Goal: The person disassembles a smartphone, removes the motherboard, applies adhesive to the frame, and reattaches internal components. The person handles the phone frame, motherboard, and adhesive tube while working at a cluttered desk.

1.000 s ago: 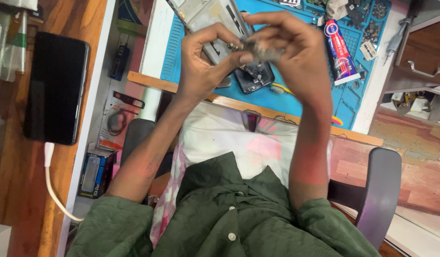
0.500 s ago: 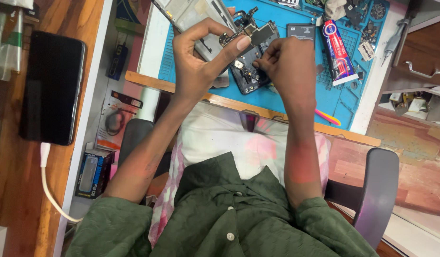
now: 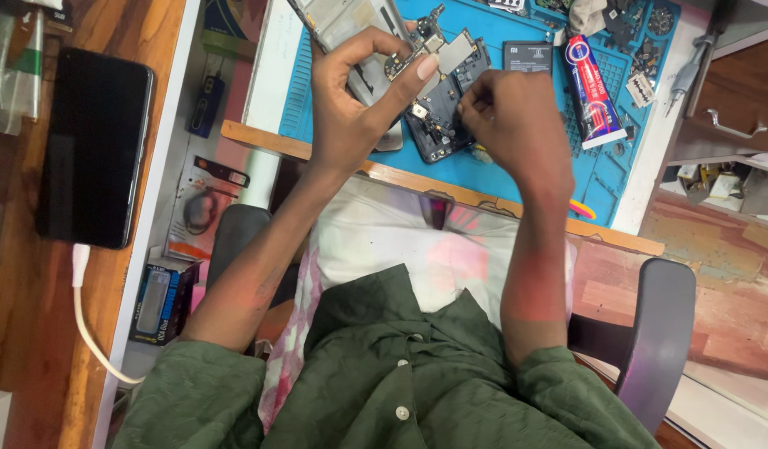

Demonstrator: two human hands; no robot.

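My left hand [image 3: 359, 100] pinches a small phone circuit board [image 3: 438, 51] between thumb and forefinger and holds it above the blue work mat [image 3: 517, 170]. Just below it lies an open dark phone body [image 3: 434, 125] with its insides showing. My right hand [image 3: 513, 125] has its fingers curled shut on that body's right edge. Its fingertips are hidden behind the knuckles. A grey back cover [image 3: 342, 21] lies under my left hand.
On the mat are a black battery [image 3: 529, 56], a red-and-blue tube [image 3: 592, 87] and several small parts at the top right. A black phone [image 3: 93, 145] on a white cable lies on the wooden desk at left. Chair armrests [image 3: 658, 333] flank my lap.
My hands have come apart and dropped slightly. The left has lifted the circuit board clear of the phone body, and the right has moved to the body's right edge.
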